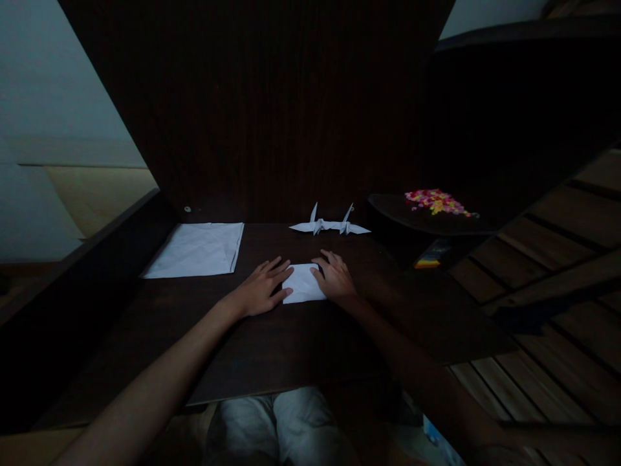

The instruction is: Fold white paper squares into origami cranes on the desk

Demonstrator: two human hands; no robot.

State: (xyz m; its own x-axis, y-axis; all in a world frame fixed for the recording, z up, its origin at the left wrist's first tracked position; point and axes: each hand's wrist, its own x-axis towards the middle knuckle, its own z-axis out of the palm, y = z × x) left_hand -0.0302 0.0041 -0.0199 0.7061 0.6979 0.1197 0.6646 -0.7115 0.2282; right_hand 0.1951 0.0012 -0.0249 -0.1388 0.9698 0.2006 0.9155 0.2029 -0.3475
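Note:
A small white folded square of paper [301, 285] lies flat on the dark wooden desk [272, 349] in front of me. My left hand [264, 287] rests at its left edge, fingers spread, thumb and fingertips touching the paper. On the opposite side, my right hand [334, 277] lies over the right edge with its fingers apart and the thumb on the paper. Behind the hands stand white origami cranes [330, 226] in a row, wings or necks pointing up. A stack of larger white paper sheets [198, 249] lies at the left of the desk.
A curved dark shelf [388, 213] at the right bears a heap of small pink, red and yellow pieces [441, 202]. A tall dark panel [272, 110] closes off the back, and a low side board [97, 278] runs along the left. My lap is below the front edge.

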